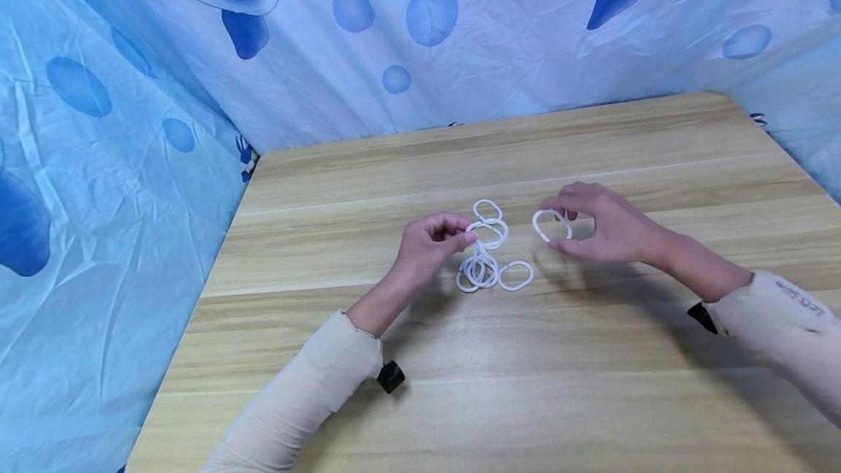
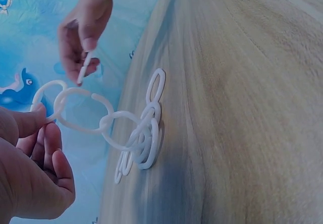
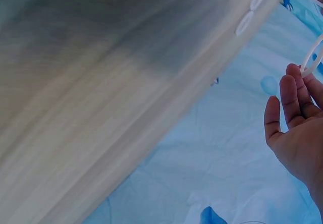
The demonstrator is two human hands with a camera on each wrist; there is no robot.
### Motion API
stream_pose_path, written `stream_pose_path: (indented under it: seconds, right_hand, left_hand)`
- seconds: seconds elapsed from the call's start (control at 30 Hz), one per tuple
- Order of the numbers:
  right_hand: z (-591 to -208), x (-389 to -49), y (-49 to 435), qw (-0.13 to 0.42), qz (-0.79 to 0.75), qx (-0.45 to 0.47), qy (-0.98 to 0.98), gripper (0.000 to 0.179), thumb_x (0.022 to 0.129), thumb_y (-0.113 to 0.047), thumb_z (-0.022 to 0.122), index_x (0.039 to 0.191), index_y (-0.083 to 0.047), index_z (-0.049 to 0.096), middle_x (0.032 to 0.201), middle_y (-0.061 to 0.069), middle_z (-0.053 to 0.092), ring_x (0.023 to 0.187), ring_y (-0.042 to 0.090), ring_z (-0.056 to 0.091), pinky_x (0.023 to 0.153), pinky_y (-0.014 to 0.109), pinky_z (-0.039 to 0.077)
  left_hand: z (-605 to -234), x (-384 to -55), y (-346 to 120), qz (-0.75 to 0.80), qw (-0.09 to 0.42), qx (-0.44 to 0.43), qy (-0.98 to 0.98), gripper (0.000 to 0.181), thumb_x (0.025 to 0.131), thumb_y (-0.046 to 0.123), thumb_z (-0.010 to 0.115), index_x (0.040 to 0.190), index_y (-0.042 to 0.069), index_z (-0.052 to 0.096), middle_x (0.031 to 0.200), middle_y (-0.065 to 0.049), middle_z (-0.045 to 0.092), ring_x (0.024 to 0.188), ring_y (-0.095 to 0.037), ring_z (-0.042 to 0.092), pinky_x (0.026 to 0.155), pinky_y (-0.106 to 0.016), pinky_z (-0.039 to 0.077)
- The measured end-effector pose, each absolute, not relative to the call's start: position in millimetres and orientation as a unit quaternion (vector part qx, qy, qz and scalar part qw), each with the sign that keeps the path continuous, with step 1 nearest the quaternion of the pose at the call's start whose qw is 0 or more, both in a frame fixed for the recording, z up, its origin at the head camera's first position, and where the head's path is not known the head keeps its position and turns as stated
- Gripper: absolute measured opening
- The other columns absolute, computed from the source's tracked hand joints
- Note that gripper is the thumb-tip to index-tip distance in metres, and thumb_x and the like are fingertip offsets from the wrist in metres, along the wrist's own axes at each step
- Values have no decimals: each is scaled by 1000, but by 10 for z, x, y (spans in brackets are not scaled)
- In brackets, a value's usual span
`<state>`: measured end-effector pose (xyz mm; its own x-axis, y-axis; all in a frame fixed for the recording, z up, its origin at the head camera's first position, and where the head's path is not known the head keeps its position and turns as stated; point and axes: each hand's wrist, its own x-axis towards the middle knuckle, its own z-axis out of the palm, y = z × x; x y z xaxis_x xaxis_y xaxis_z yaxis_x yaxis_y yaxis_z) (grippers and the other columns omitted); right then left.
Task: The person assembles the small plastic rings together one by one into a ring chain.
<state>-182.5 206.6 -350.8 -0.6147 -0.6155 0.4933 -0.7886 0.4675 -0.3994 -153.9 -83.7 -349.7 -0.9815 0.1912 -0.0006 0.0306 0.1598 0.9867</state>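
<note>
A chain of several linked white plastic rings (image 1: 485, 268) lies on the wooden table (image 1: 591, 385); its upper end is lifted. My left hand (image 1: 465, 234) pinches a ring (image 1: 489, 232) at that raised end between thumb and fingers. The left wrist view shows the left hand (image 2: 38, 117) holding the chain (image 2: 136, 138) as it hangs down to the tabletop. To the right, my right hand (image 1: 558, 228) pinches a single loose white ring (image 1: 550, 225) just above the table, apart from the chain. That ring (image 3: 313, 57) shows by the right hand's fingers (image 3: 292, 98) in the right wrist view.
A blue curtain with dolphin and bubble prints (image 1: 420, 35) hangs behind and to the left of the table. One ring (image 1: 516, 276) of the chain lies flat at the right of the pile. Bare wood spreads in front of both hands.
</note>
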Motion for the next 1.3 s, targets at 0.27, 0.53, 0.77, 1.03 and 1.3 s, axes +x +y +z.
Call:
stream_pose_path:
  seconds: [0.27,0.53,0.77,1.03,1.3]
  right_hand:
    - [-3368,-1916,1937,185,316,421,-830,44,67,-15,82,109,-10,69,73,-9,51,75,8,47,67,23,36]
    - [-3282,-1939,1796,186,322,426,-825,45,68,-17,83,110,-7,70,74,-7,52,73,10,49,64,21,36]
    - [-3245,-1931,1685,185,335,434,-815,43,69,-16,83,109,-7,70,71,-4,52,72,10,47,64,22,36]
    - [-3228,-1926,1530,184,324,457,-808,43,70,-20,82,109,-7,70,71,-6,51,69,6,44,64,24,36]
    - [-3259,-1906,1433,223,255,471,-815,45,70,-29,79,106,-5,70,86,2,65,76,16,56,69,35,42]
  left_hand:
    - [-3514,-1538,-828,640,64,72,763,18,82,9,76,97,1,70,84,-3,67,73,-9,58,67,-19,49]
    - [-3504,-1531,-823,639,68,71,763,22,82,10,76,100,-1,70,86,-4,68,74,-9,59,68,-19,50]
    - [-3500,-1533,-821,639,73,74,762,23,82,10,76,101,-1,70,86,-5,69,74,-10,59,69,-20,51]
    - [-3492,-1528,-820,632,83,73,767,26,83,12,76,104,-3,69,86,-5,69,75,-11,60,79,-39,54]
    - [-3505,-1528,-814,633,78,77,766,21,82,9,77,99,-1,71,84,-5,69,72,-10,58,66,-19,50]
